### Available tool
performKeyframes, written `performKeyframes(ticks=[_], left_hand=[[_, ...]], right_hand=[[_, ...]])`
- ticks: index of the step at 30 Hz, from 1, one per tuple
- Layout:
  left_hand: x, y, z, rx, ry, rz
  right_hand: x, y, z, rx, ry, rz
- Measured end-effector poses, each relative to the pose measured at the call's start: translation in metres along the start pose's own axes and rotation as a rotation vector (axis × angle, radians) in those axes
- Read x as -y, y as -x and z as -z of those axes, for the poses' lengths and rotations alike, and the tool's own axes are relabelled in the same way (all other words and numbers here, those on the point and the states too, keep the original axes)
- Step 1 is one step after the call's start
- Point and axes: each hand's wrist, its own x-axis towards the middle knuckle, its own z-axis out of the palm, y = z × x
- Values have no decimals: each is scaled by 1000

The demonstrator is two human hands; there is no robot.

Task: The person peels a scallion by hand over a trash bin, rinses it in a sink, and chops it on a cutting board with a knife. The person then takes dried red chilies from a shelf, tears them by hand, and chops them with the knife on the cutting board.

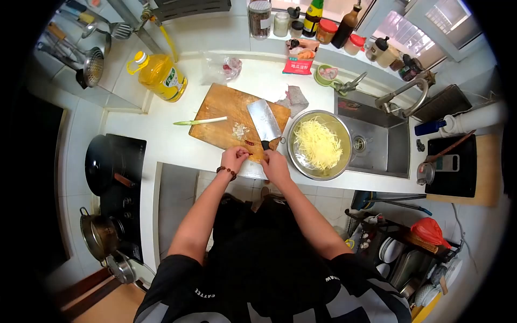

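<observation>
My left hand point(233, 161), with a beaded bracelet on its wrist, is closed in a pinch at the near edge of the wooden cutting board point(215, 102). A small dark red piece, apparently dried chili, shows at its fingertips. Beside it my right hand point(277, 166) has its fingers curled together near the cleaver's handle; what they hold is hidden. The cleaver point(264, 119) lies flat on the board. Another dried red chili point(249, 142) and chopped pale garlic point(240, 130) lie left of the blade. A green onion stalk point(202, 121) overhangs the board's left edge.
Right of the board stands a metal bowl point(293, 159) of pale shredded potato point(319, 144), beside the sink point(371, 153). An oil jug point(161, 78), plastic bag point(222, 69), cloth point(293, 100) and red packet point(299, 56) stand or lie behind. The stove point(124, 183) is left.
</observation>
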Motion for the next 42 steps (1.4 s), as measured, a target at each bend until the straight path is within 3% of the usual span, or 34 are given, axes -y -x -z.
performKeyframes(ticks=[7,13,15,18,21,23,25,29,33,42], left_hand=[[21,-28,6,109,-239,-81],[37,-33,14,-20,-141,-163],[33,-33,16,107,-151,71],[46,-33,8,127,-27,98],[35,-41,6,189,76,163],[7,-49,13,334,537,413],[4,-61,15,450,585,397],[-12,-67,32,649,662,293],[-26,-65,44,700,820,355],[-102,-59,85,1046,654,164]], right_hand=[[-14,-55,-41,7,115,23],[-11,-77,-65,182,417,-97],[-5,-82,-66,154,413,-136],[-1,-81,-64,181,393,-190],[4,-61,-57,-21,38,-302],[32,-48,-47,-117,-35,-335],[55,-38,-37,-141,-217,-339],[80,-26,-25,-284,-244,-347],[113,-20,-2,-382,-276,-351],[156,19,45,-432,-14,-153]])
